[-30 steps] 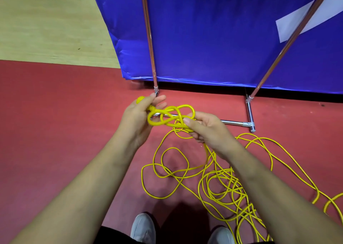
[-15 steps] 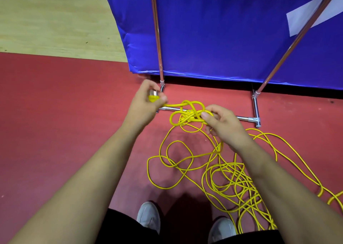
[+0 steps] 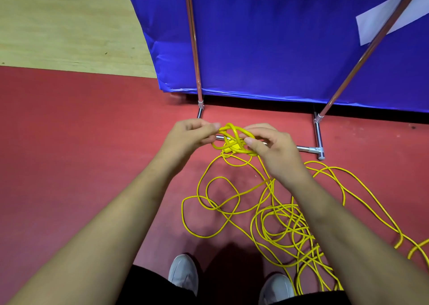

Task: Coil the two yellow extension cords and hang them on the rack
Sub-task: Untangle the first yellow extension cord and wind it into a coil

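Observation:
A small tangle of yellow extension cord (image 3: pixel 233 140) with a yellow plug in its middle hangs between my hands. My left hand (image 3: pixel 189 137) pinches the tangle's left side with curled fingers. My right hand (image 3: pixel 270 149) pinches its right side between thumb and fingers. Long loose loops of yellow cord (image 3: pixel 278 221) trail from the tangle across the red floor to the right. The metal rack (image 3: pixel 318 140) stands just beyond my hands, its base bar low and its two poles rising up.
A blue tarp panel (image 3: pixel 278 37) stands behind the rack. Red floor mat (image 3: pixel 69 153) stretches to the left, with pale wood floor (image 3: pixel 58 21) beyond it. My two grey shoes (image 3: pixel 183 273) are at the bottom, next to the cord pile.
My left hand moved right, bringing the plug into the tangle, and both hands now meet at the knot. The view shifted slightly.

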